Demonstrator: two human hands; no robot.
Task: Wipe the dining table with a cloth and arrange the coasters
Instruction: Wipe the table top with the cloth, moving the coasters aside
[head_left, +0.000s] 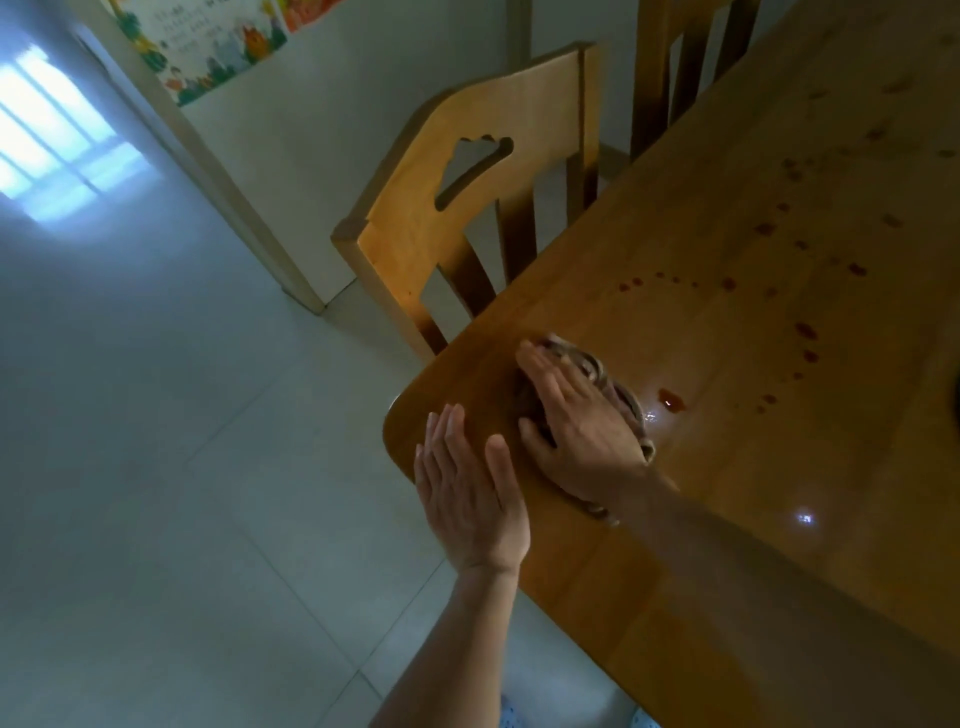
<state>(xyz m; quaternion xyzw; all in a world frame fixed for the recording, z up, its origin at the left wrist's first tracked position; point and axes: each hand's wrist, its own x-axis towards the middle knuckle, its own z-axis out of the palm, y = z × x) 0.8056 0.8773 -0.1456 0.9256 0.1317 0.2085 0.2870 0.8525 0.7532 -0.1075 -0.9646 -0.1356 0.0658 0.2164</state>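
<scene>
Cloth (597, 371): brown, bunched, lying on the surface (753, 467) close to its near rounded corner. Most of it is hidden under the right hand (576, 426), with folds showing past the fingertips and along the far side of the palm.

Right hand: palm down on the cloth, fingers (540, 374) straight and slightly spread. It presses flat rather than curling round the cloth.

Left hand (467, 499): flat and relaxed, fingers straight and together, thumb out, holding nothing. Its fingertips overlap the corner edge of the surface and the palm is out over the floor (156, 467). Can't tell if it actually touches the wood.

Surface: glossy wood. One larger red drop (671, 399) sits just beside the cloth on the far side. A trail of smaller red spots (805, 330) runs from there across the wood toward the far end. A dark object is cut off at the right edge and I can't identify it.

Around it: a wooden chair (467, 171) is pushed against the long edge just beyond the corner, with a second chair (691, 62) further along. The floor is pale tile with a bright window-shaped patch of light (57, 135) at upper left. There's a colourful poster (202, 47) on the wall behind.
</scene>
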